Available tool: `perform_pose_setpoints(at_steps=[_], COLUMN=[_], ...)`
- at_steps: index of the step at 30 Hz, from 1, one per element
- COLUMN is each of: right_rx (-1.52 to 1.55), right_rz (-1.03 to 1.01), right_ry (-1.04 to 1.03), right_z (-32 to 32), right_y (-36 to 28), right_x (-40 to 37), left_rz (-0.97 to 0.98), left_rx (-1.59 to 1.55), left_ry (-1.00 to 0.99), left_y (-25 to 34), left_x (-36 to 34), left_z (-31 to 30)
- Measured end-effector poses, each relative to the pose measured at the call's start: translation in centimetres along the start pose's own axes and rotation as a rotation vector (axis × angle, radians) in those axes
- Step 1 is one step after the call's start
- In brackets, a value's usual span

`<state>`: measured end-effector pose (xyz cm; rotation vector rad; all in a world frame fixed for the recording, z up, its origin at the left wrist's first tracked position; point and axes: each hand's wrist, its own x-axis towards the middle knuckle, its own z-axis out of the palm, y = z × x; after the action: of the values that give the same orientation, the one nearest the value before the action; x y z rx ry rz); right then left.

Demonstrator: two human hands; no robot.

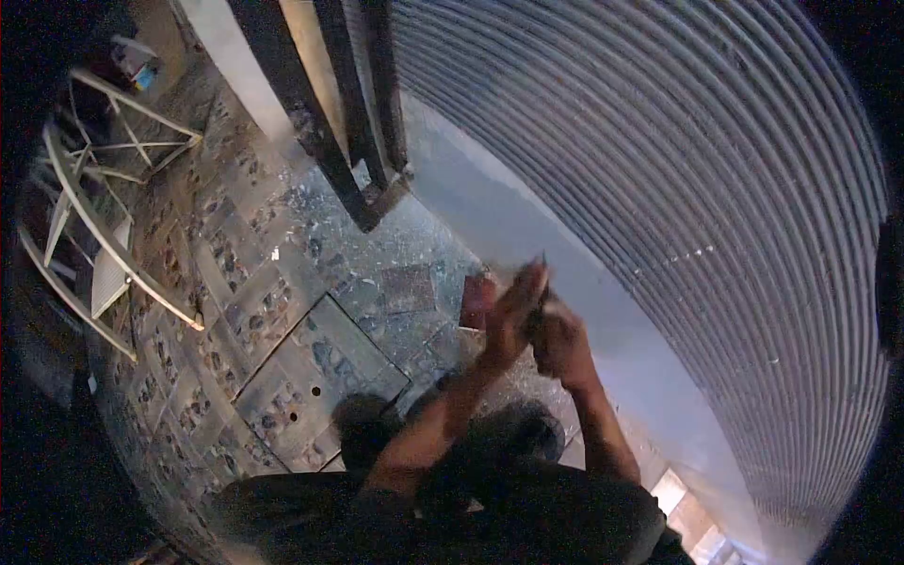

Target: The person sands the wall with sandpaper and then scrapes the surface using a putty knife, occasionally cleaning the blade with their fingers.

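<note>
In the head view my left hand [513, 318] and my right hand [562, 345] are close together in front of my knees, both blurred. My left fingers point up and away, pressed together. Curled like a fist, my right hand sits right beside the left. Something dark and narrow [539, 315] shows between the hands, too smeared to name. Just left of my left hand, a flat dark-red piece [476, 301] lies on the floor, partly behind the fingers.
A corrugated metal sheet [659, 160] curves along the right above a smooth pale strip [565, 235]. Dark metal posts [330, 104] stand ahead. A pale metal frame [118, 254] is at left on the patterned tile floor [217, 282]. A square floor cover [348, 367] has two holes.
</note>
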<state>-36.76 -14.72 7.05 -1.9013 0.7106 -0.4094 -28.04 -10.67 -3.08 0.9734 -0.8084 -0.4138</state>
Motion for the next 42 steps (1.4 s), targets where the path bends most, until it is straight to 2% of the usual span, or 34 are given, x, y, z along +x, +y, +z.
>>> perform_pose_setpoints(at_steps=[1,2,3,4,5,6,7,8,11,12,13,14,15,16,17,18,19,21,22,24,25,27,28,29,31,32,34,35,37,38,39,40,41,42], right_rx=[-0.059,-0.047,-0.157,-0.252,-0.212,-0.212,-0.237,-0.227,-0.263,-0.085,0.092,0.437,0.445,0.810,1.174,1.231,1.234,1.289,1.298,0.961,0.972,1.053,0.935,0.951,0.714,0.760,0.423,0.449,0.383,0.411,0.246,0.075,0.099,0.102], right_rz=[-0.071,-0.075,-0.243,-0.421,-0.449,-0.156,0.137,0.107,-0.008,0.026,0.067,0.355,0.363,0.513,0.658,0.515,0.509,0.615,0.594,0.807,0.790,0.706,0.730,0.728,0.779,0.774,0.868,0.890,0.725,0.738,0.700,0.671,0.702,0.689], right_ry=[-0.044,-0.073,-0.049,-0.030,-0.082,-0.207,-0.342,-0.405,-0.377,-0.341,-0.301,-0.304,-0.324,-0.287,-0.234,-0.470,-0.466,-0.449,-0.422,-0.409,-0.363,-0.653,-0.667,-0.612,-0.472,-0.400,-0.506,-0.433,-0.276,-0.189,-0.162,-0.137,-0.059,-0.017], right_z=[0.1,0.5,1.3,2.0,1.9,1.1,0.8,1.0,-0.1,-0.2,-0.3,-0.2,-0.4,-0.3,-0.2,-0.6,-0.7,-0.8,-1.2,-2.0,-2.3,-2.9,-3.3,-3.4,-2.4,-1.7,-0.8,-0.1,1.4,1.3,0.8,0.3,0.2,0.0], right_y=[0.7,2.4,5.0,6.9,8.5,10.3,11.3,10.6,7.5,6.8,6.0,3.5,2.2,1.2,0.8,1.1,1.3,1.5,1.0,-0.3,0.1,1.6,0.9,0.4,-0.5,-0.6,-0.3,-0.5,-1.1,-2.4,-4.4,-6.0,-7.2,-8.4], right_x=[-1.0,-1.7,-2.2,-2.8,-3.5,-4.2,-4.4,-3.8,-2.6,-2.3,-2.1,-1.9,-1.6,-1.0,-0.5,0.4,0.7,1.1,1.3,1.2,1.5,2.6,3.0,3.2,3.1,3.6,3.3,3.0,3.1,3.2,3.5,3.2,2.3,1.3], left_rz=[0.008,-0.219,-0.445,-0.442,-0.280,-0.140,-0.163,-0.076,0.161,0.241,0.228,0.033,-0.140,-0.149,0.169,0.525,0.532,0.146,0.179,0.127,0.176,0.649,0.609,0.651,0.815,0.854,0.456,0.493,0.322,0.262,0.314,0.261,0.203,0.249], left_rx=[0.016,-0.082,-0.179,-0.147,0.270,0.690,0.735,0.846,1.156,1.254,1.284,0.695,0.097,0.115,0.750,1.379,1.380,1.479,1.476,1.399,1.385,1.326,1.289,1.248,0.981,0.924,0.983,0.921,0.872,0.962,0.911,0.891,0.871,0.812], left_ry=[0.017,0.080,0.156,0.204,0.014,-0.181,-0.121,-0.173,-0.382,-0.474,-0.450,-0.414,-0.353,-0.355,-0.711,-1.037,-1.041,-1.490,-1.509,-1.616,-1.640,-1.550,-1.517,-1.544,-1.224,-1.283,-1.274,-1.320,-1.380,-1.509,-1.579,-1.567,-1.552,-1.617], left_y=[-0.2,0.0,0.1,1.0,2.3,3.5,4.0,4.2,4.5,5.1,5.9,7.0,8.0,8.8,9.4,10.0,11.0,12.8,12.6,11.7,11.2,9.9,9.1,8.4,7.1,6.1,4.6,4.8,5.7,6.8,7.2,7.5,7.4,6.9], left_x=[-1.9,-4.1,-5.5,-6.0,-6.0,-6.3,-6.6,-5.9,-2.0,-0.6,0.5,1.4,2.4,4.4,6.6,8.0,8.9,10.8,11.1,11.0,11.1,11.7,12.1,12.3,12.1,11.8,9.8,10.2,12.2,13.6,14.0,14.0,13.8,13.7], left_z=[0.3,0.4,0.4,0.2,-0.2,-0.6,-0.8,-1.1,-2.3,-3.0,-3.4,-3.4,-3.4,-4.0,-4.6,-4.7,-4.1,-3.2,-3.3,-3.3,-3.6,-4.8,-5.3,-5.8,-7.0,-7.8,-9.0,-9.3,-9.7,-8.7,-8.1,-7.7,-7.4,-7.1])
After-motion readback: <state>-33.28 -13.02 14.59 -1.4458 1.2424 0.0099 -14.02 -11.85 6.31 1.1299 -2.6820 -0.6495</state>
